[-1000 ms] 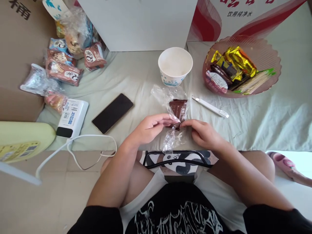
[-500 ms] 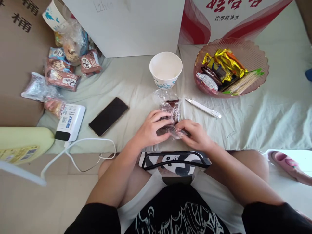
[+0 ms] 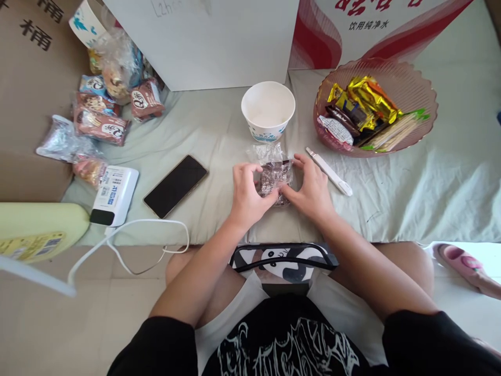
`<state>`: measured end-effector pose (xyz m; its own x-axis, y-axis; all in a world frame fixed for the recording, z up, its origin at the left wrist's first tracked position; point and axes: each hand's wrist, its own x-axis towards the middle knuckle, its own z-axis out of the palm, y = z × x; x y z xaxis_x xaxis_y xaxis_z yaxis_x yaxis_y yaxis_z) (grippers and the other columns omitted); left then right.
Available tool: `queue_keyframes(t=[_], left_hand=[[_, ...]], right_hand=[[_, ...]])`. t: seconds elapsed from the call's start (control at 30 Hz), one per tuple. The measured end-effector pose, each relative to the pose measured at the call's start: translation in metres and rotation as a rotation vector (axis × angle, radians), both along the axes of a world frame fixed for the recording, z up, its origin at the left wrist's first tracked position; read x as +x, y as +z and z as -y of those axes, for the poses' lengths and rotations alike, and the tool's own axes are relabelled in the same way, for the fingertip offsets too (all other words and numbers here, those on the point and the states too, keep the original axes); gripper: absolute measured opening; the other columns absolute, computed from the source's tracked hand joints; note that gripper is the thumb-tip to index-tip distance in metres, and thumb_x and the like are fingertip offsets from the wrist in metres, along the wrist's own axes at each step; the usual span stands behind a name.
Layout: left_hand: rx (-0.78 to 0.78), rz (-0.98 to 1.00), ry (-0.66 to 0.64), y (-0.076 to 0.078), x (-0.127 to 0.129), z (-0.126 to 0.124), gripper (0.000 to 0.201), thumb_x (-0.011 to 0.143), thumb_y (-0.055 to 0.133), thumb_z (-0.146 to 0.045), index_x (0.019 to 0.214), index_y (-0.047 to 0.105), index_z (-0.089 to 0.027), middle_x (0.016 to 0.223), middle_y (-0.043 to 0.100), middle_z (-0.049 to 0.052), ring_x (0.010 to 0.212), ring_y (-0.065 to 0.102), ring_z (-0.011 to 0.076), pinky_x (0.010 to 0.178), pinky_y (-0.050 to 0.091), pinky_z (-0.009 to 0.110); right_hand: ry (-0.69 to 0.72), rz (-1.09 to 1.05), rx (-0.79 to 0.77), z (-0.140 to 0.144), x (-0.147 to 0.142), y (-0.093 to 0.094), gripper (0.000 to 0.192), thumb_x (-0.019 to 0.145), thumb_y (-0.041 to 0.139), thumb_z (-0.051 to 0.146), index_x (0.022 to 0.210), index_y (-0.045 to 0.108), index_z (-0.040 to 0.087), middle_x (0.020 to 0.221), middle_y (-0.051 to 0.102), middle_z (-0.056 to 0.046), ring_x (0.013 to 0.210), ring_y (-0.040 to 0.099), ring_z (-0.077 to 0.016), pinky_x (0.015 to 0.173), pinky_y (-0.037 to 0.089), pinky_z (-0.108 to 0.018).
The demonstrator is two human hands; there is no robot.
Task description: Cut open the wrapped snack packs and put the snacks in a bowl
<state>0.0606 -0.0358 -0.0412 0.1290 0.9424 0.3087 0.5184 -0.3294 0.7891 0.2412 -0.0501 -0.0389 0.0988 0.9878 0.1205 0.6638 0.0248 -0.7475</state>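
Black Chinese character "桶" is printed on the cardboard box (image 3: 27, 78) at top left. The red-and-white box (image 3: 376, 26) at top right carries small dark characters "饮用纯净水", under larger red characters that are cut off. Faint handwriting, roughly "L2h", shows on the white box (image 3: 203, 42). The power bank (image 3: 113, 194) has a blue label too small to read. Snack packets (image 3: 104, 125) show unreadable logos.

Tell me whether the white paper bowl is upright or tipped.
Upright: the white paper bowl stands on the pale green cloth, round mouth facing up.
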Motion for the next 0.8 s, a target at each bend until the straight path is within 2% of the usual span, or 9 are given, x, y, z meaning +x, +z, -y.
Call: queue_keyframes(t=[0.1,0.2,0.3,0.43,0.57,0.63,0.67,0.73,0.8], left_hand=[[-0.146,-0.023,0.038,-0.001,-0.004,0.0,0.085,0.071,0.089,-0.036,0.141,0.042,-0.021,0.144,0.051,0.019,0.139,0.048,0.0365,0.105,0.053,0.051],[-0.217,0.018,-0.076,-0.001,-0.008,-0.001,0.093,0.076,0.088,-0.037,0.151,0.033,-0.024,0.144,0.055,0.018,0.14,0.051,0.0379,0.115,0.046,0.058],[-0.192,0.143,-0.244,-0.002,-0.009,-0.002,0.093,0.083,0.083,-0.031,0.155,0.024,-0.027,0.148,0.054,0.018,0.138,0.057,0.0338,0.114,0.05,0.054],[-0.197,0.298,-0.415,-0.004,-0.009,0.0,0.1,0.086,0.079,-0.03,0.16,0.011,-0.033,0.154,0.05,0.018,0.134,0.063,0.0299,0.107,0.058,0.046],[-0.302,0.387,-0.495,-0.005,-0.01,0.003,0.114,0.083,0.081,-0.035,0.164,0.0,-0.039,0.17,0.031,0.02,0.132,0.065,0.0299,0.102,0.061,0.044],[-0.38,0.423,-0.509,-0.003,-0.011,0.003,0.116,0.08,0.083,-0.034,0.165,0.004,-0.036,0.172,0.027,0.021,0.132,0.066,0.0306,0.103,0.06,0.044],[-0.423,0.438,-0.509,-0.001,-0.011,0.003,0.115,0.078,0.084,-0.034,0.165,0.01,-0.033,0.171,0.029,0.021,0.132,0.066,0.0312,0.104,0.06,0.043],[-0.506,0.456,-0.504,0.004,-0.01,0.001,0.104,0.074,0.086,-0.035,0.161,0.029,-0.025,0.164,0.044,0.021,0.131,0.066,0.0326,0.105,0.059,0.043],[-0.576,0.454,-0.512,0.011,-0.01,-0.002,0.084,0.074,0.085,-0.036,0.148,0.049,-0.018,0.147,0.062,0.019,0.127,0.068,0.0337,0.105,0.058,0.044]], right_hand=[[0.091,-0.132,-0.036,-0.002,0.003,-0.003,0.07,0.082,0.072,0.034,0.145,0.043,0.023,0.132,0.065,-0.016,0.128,0.062,-0.0353,0.116,0.041,-0.064],[0.158,-0.305,0.017,0.0,0.003,-0.007,0.076,0.084,0.072,0.032,0.151,0.037,0.024,0.129,0.063,-0.013,0.119,0.066,-0.0284,0.113,0.05,-0.051],[0.217,-0.406,0.026,0.002,0.003,-0.014,0.08,0.089,0.071,0.036,0.157,0.029,0.025,0.129,0.061,-0.014,0.115,0.067,-0.0266,0.105,0.057,-0.046],[0.283,-0.494,-0.017,0.005,0.005,-0.015,0.091,0.089,0.074,0.056,0.16,0.026,0.028,0.142,0.055,-0.017,0.116,0.068,-0.0291,0.096,0.063,-0.045],[0.362,-0.665,-0.104,0.006,0.008,-0.004,0.091,0.084,0.075,0.068,0.156,0.035,0.028,0.146,0.059,-0.015,0.118,0.07,-0.0283,0.099,0.062,-0.046],[0.378,-0.715,-0.179,0.007,0.011,0.003,0.093,0.082,0.079,0.065,0.156,0.037,0.028,0.143,0.064,-0.015,0.12,0.071,-0.0284,0.102,0.061,-0.046],[0.381,-0.74,-0.21,0.008,0.013,0.005,0.094,0.081,0.081,0.064,0.156,0.037,0.027,0.142,0.066,-0.015,0.119,0.072,-0.0287,0.102,0.061,-0.046],[0.382,-0.802,-0.251,0.011,0.017,0.007,0.095,0.078,0.083,0.063,0.155,0.039,0.028,0.138,0.07,-0.014,0.118,0.073,-0.029,0.101,0.062,-0.047],[0.356,-0.865,-0.244,0.014,0.02,0.006,0.089,0.078,0.084,0.063,0.151,0.044,0.03,0.131,0.074,-0.011,0.115,0.074,-0.0283,0.1,0.062,-0.047]])
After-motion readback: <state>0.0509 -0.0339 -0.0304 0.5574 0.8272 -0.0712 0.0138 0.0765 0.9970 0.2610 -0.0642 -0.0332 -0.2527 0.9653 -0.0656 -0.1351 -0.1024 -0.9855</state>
